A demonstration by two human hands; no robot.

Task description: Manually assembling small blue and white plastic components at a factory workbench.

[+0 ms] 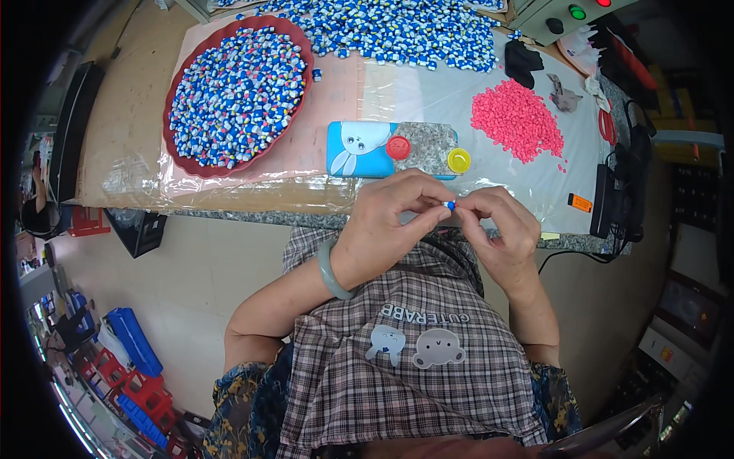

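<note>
Just beyond the table's near edge, a tiny blue-and-white piece (450, 205) is pinched between the thumb and forefinger of my left hand (390, 219). My right hand (501, 231) meets it from the right, its thumb and forefinger closed at the piece's side. Whether anything else sits in those right fingertips is too small to see. Right behind my hands lies a blue case with a rabbit picture (353, 149) and a grey speckled part. A red round cap (397, 148) and a yellow round cap (459, 161) rest on it.
A red scalloped tray (170, 126) full of blue-and-white pieces stands at the left. More such pieces (405, 34) are heaped at the back. Small pink bits (514, 118) lie to the right, near a black cloth (523, 63). A control box with lit buttons (562, 19) stands back right.
</note>
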